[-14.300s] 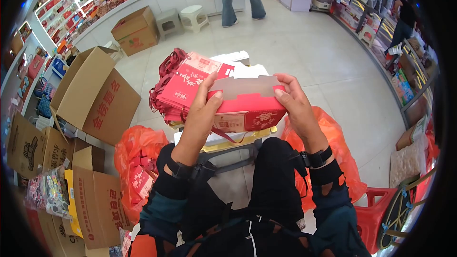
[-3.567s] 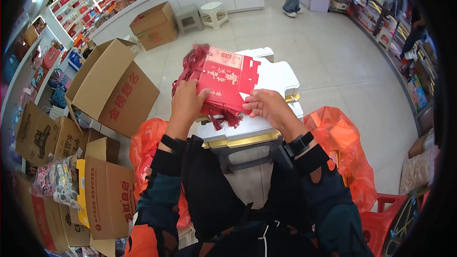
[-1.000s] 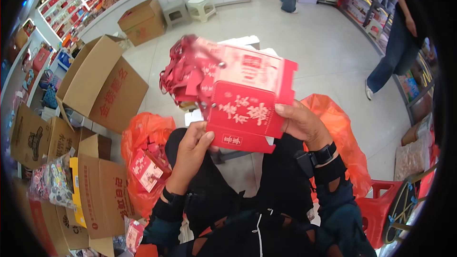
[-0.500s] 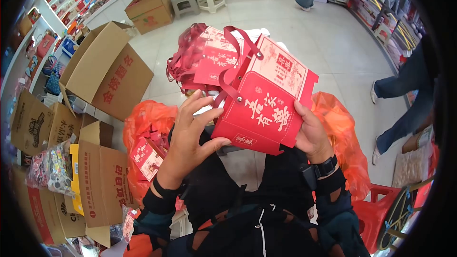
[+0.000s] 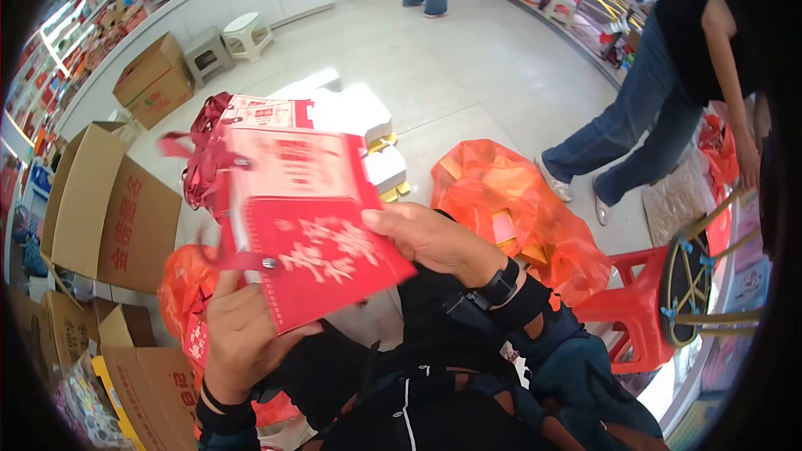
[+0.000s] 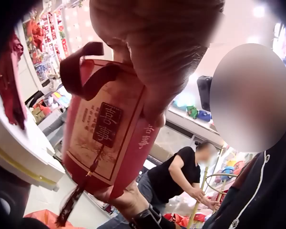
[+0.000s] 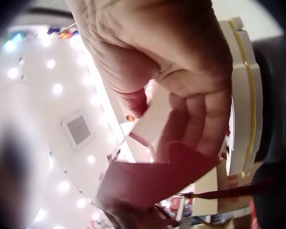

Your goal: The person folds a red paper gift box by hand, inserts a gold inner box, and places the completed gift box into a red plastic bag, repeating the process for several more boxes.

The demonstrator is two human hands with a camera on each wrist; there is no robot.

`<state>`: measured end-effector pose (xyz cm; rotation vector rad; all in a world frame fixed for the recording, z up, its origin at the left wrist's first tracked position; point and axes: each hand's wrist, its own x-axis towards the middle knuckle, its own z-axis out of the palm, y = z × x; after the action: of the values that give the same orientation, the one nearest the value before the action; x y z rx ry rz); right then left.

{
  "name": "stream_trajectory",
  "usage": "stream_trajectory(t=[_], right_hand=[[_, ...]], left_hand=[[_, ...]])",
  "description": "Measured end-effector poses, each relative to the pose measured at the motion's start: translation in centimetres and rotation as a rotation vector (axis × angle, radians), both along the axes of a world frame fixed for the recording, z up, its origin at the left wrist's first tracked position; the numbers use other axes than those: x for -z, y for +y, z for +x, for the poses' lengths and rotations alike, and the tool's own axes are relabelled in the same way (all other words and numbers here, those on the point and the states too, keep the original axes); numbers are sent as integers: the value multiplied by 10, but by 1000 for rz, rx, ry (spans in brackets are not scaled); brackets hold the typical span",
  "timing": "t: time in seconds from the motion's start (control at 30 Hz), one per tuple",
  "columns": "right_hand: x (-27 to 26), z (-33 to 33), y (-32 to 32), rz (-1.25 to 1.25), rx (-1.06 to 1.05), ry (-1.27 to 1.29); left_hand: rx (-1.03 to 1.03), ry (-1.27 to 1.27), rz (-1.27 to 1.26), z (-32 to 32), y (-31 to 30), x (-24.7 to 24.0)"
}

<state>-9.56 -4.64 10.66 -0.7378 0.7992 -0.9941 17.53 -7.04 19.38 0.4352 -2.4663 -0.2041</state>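
A red and pink gift box with white lettering (image 5: 334, 255) is held up over the lap, slightly blurred. The left hand (image 5: 242, 338) grips its lower left side, thumb in front; a dark red ribbon handle (image 5: 230, 259) loops beside it. At the right edge, the right hand (image 5: 434, 238) pinches the cardboard with its thumb on top. In the left wrist view the box (image 6: 97, 119) shows its pink panel and a hanging tassel (image 6: 76, 195). The right wrist view shows curled fingers (image 7: 195, 119) at the open end. Behind lies a stack of flat red boxes (image 5: 271, 111).
White flattened boxes (image 5: 355, 108) lie under the stack. Orange plastic bags (image 5: 576, 263) stand on both sides of the legs. Cardboard cartons (image 5: 138, 225) line the left; a red stool (image 5: 626, 309) is at the right. A person in jeans (image 5: 618, 125) stands close at right.
The head view has swung right, so box and hands appear further left. The left hand, spread beside the box earlier, now grips its side. The person at right shows more fully.
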Motion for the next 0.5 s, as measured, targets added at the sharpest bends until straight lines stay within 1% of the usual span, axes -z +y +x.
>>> stream_trajectory(t=[0.03, 0.1, 0.13, 0.17, 0.23, 0.27, 0.3, 0.33, 0.37, 0.43, 0.5], right_hand=[[-9, -3, 4, 2, 15, -2], [-29, -7, 12, -264, 328, 766], [-29, -7, 13, -491, 507, 780], [-40, -9, 16, -488, 506, 779], [-66, -13, 25, -773, 196, 969], [-59, -9, 25, -761, 103, 839], [-58, -8, 25, -774, 91, 822], [-57, -8, 24, -632, 20, 715], [-55, -7, 23, -493, -55, 608], [-44, -10, 23, -339, 9, 472], [-47, -10, 27, -292, 33, 400]], left_hand=[[15, -2, 2, -1, -1, -4], [-53, 50, 186, 0, -3, -10], [-26, 1, 292, 2, -6, -17], [-26, 0, 294, -3, -10, -20], [8, -82, 300, -22, -14, -27], [44, 17, 434, -34, -13, -25], [30, -12, 472, -41, -18, -24], [2, -42, 510, -45, -25, -21], [88, 3, 507, -51, -34, -14], [120, -7, 690, -60, -40, -12], [128, -28, 715, -69, -47, -11]])
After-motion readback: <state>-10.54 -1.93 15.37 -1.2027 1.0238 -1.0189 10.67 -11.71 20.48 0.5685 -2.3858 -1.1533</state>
